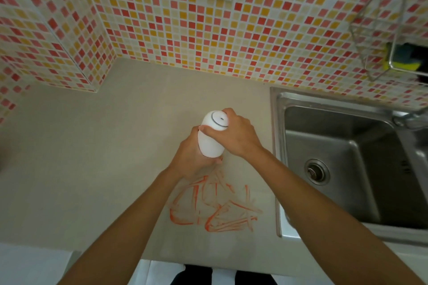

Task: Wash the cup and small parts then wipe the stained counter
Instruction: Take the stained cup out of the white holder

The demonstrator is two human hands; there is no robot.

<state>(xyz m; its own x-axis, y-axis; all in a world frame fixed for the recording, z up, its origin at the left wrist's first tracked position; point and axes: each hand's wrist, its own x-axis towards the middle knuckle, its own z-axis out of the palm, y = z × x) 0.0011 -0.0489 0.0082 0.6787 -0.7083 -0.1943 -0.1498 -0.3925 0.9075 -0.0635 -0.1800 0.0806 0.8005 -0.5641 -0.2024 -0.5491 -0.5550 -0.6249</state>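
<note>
While my left hand [192, 157] grips the base of a white cup [212, 136] above the beige counter [81, 169], my right hand [234, 134] clasps its lid; orange stains [213, 206] lie at six o'clock from the cup, a steel sink [342, 157] at three o'clock

Arms: both forearms bare from elbow to wrist, no sleeves in view.
Left hand [193, 157]: bare, no glove, no ring or watch visible.
Right hand [234, 134]: bare, no glove; wrist without band or watch.
Fingers [209, 131]: short, plain nails, no polish that can be made out.
Lower body: dark clothing at the bottom edge, too cropped to tell more.
</note>
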